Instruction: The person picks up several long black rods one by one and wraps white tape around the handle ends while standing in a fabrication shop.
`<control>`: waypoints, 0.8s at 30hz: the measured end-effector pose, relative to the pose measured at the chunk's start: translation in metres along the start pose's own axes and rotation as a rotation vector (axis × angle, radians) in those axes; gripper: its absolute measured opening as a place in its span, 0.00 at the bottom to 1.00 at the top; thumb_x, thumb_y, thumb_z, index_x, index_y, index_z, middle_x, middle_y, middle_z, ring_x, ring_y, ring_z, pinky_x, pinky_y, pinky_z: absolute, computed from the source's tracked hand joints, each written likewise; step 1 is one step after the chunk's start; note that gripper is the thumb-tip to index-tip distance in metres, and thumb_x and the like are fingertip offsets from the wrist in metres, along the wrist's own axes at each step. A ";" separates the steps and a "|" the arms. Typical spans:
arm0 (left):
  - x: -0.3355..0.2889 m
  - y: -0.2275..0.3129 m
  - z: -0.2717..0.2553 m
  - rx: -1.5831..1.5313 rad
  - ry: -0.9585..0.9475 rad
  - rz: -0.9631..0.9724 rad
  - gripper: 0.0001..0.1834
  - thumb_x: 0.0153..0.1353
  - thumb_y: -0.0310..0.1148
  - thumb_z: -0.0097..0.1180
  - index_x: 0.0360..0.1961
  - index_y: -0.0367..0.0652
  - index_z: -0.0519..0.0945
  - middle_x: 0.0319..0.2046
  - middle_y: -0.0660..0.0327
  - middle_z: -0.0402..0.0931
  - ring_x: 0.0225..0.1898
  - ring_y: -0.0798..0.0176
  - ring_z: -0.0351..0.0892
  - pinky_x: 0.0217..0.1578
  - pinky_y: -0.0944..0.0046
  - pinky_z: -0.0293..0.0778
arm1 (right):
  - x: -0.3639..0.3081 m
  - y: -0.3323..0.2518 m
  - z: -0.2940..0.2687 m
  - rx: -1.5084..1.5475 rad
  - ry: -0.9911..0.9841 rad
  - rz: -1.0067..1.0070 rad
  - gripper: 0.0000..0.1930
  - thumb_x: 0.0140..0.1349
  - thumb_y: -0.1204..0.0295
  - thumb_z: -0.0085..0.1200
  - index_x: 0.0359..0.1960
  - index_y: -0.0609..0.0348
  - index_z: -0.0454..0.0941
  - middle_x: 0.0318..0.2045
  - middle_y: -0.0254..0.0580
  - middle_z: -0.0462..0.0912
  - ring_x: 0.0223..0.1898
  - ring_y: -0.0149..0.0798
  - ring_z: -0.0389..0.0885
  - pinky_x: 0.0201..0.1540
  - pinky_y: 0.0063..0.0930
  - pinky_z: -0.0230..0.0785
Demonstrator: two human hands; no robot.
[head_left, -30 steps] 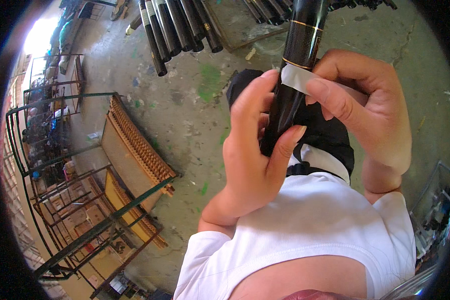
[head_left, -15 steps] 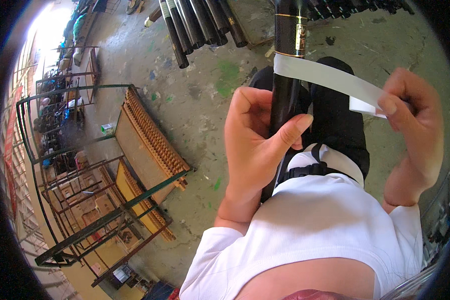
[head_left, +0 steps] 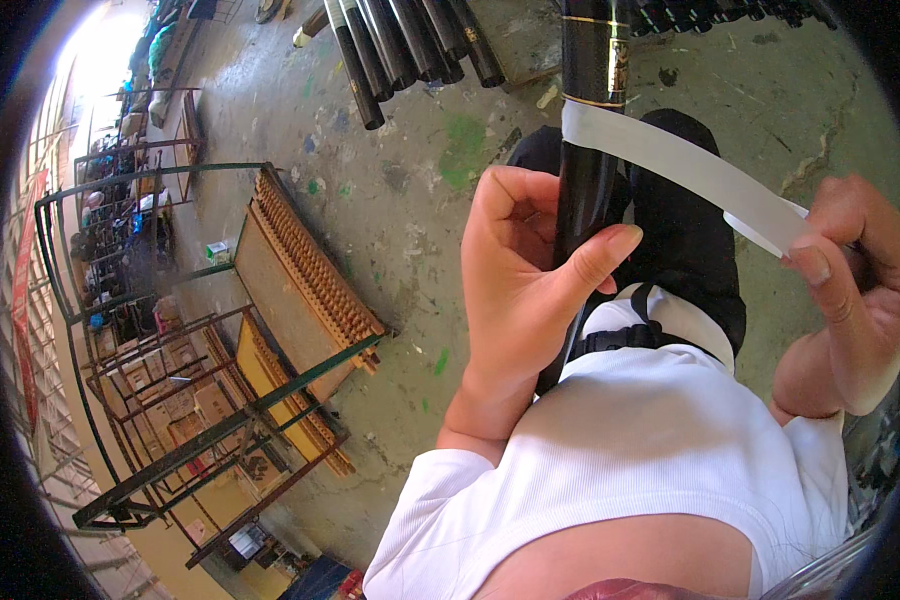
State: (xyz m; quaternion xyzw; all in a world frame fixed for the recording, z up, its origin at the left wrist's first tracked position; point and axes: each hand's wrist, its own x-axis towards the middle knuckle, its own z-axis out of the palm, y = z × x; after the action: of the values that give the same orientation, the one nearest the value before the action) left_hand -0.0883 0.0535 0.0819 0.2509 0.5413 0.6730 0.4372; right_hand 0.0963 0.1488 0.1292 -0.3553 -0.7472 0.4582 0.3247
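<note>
A glossy black tube [head_left: 587, 185] with thin gold rings and a gold marking runs up from near my waist to the top edge. My left hand [head_left: 520, 275] is closed around its lower part, thumb lying across the front. Below the lower gold ring, one end of a white strip [head_left: 695, 170], like tape or paper, lies against the tube. The strip stretches taut down to the right, where my right hand [head_left: 850, 275] pinches its other end between thumb and fingers. Behind those fingers a further bit of white shows, mostly hidden.
Several black tubes [head_left: 400, 55] lie bundled at the far side, and more dark tube ends [head_left: 710, 15] line the far right. To the left stands a green metal frame rack [head_left: 260, 402] with a notched wooden rack [head_left: 315, 265]. The concrete floor [head_left: 400, 300] is paint-stained.
My right hand has moved down and right, drawing the strip into a steeper slant. The tube and my left hand appear slightly further right in the picture, as does the background.
</note>
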 end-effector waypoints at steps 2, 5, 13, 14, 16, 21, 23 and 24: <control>-0.001 0.000 -0.001 -0.035 -0.003 -0.006 0.16 0.49 0.26 0.64 0.35 0.37 0.69 0.28 0.60 0.75 0.21 0.69 0.74 0.22 0.70 0.72 | 0.003 -0.003 0.000 -0.022 -0.013 0.069 0.12 0.56 0.66 0.58 0.21 0.57 0.70 0.18 0.24 0.63 0.20 0.18 0.54 0.23 0.17 0.43; -0.002 0.000 -0.003 -0.114 -0.020 -0.042 0.17 0.49 0.28 0.65 0.35 0.36 0.70 0.28 0.59 0.76 0.22 0.67 0.76 0.23 0.70 0.73 | 0.010 -0.005 -0.005 -0.168 -0.078 0.182 0.13 0.59 0.62 0.55 0.23 0.55 0.70 0.19 0.25 0.62 0.19 0.19 0.54 0.23 0.16 0.42; -0.003 -0.001 -0.001 -0.112 -0.049 -0.067 0.22 0.52 0.42 0.64 0.36 0.34 0.73 0.28 0.58 0.77 0.30 0.61 0.82 0.29 0.71 0.77 | 0.022 0.018 0.002 -0.064 -0.108 0.159 0.14 0.61 0.60 0.55 0.22 0.53 0.71 0.18 0.25 0.64 0.18 0.17 0.56 0.22 0.16 0.43; -0.003 -0.002 -0.001 -0.109 -0.043 -0.063 0.23 0.52 0.43 0.64 0.37 0.34 0.73 0.28 0.58 0.77 0.29 0.62 0.82 0.28 0.72 0.76 | 0.024 0.019 0.002 -0.056 -0.129 0.167 0.14 0.60 0.61 0.55 0.22 0.53 0.71 0.17 0.24 0.64 0.18 0.17 0.56 0.22 0.16 0.43; -0.004 -0.003 0.000 -0.104 -0.029 -0.055 0.24 0.53 0.45 0.63 0.38 0.33 0.73 0.28 0.58 0.77 0.28 0.63 0.81 0.26 0.74 0.75 | 0.027 0.019 0.001 -0.041 -0.172 0.182 0.14 0.60 0.61 0.55 0.21 0.54 0.71 0.17 0.24 0.64 0.18 0.17 0.56 0.22 0.16 0.44; -0.003 -0.001 -0.003 -0.141 -0.101 -0.107 0.31 0.52 0.50 0.63 0.43 0.31 0.73 0.27 0.59 0.75 0.19 0.72 0.71 0.18 0.77 0.64 | 0.030 0.020 0.009 0.049 -0.138 0.141 0.14 0.59 0.62 0.56 0.21 0.54 0.71 0.16 0.23 0.63 0.17 0.17 0.56 0.21 0.15 0.43; -0.001 -0.002 -0.004 -0.155 -0.135 -0.084 0.33 0.51 0.52 0.64 0.43 0.30 0.72 0.26 0.59 0.74 0.17 0.74 0.67 0.16 0.77 0.61 | 0.030 0.017 0.010 0.051 -0.138 0.126 0.14 0.59 0.61 0.56 0.21 0.54 0.71 0.16 0.23 0.63 0.17 0.17 0.56 0.21 0.15 0.43; -0.001 -0.002 -0.003 -0.140 -0.138 -0.054 0.34 0.50 0.53 0.64 0.43 0.30 0.72 0.25 0.59 0.73 0.16 0.75 0.65 0.15 0.77 0.60 | 0.029 0.014 0.009 0.034 -0.141 0.123 0.14 0.59 0.61 0.56 0.20 0.54 0.71 0.16 0.23 0.63 0.17 0.17 0.56 0.21 0.15 0.43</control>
State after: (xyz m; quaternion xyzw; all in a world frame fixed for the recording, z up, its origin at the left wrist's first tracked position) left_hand -0.0895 0.0516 0.0789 0.2508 0.4681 0.6784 0.5077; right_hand 0.0763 0.1736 0.1181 -0.3618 -0.7372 0.5136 0.2488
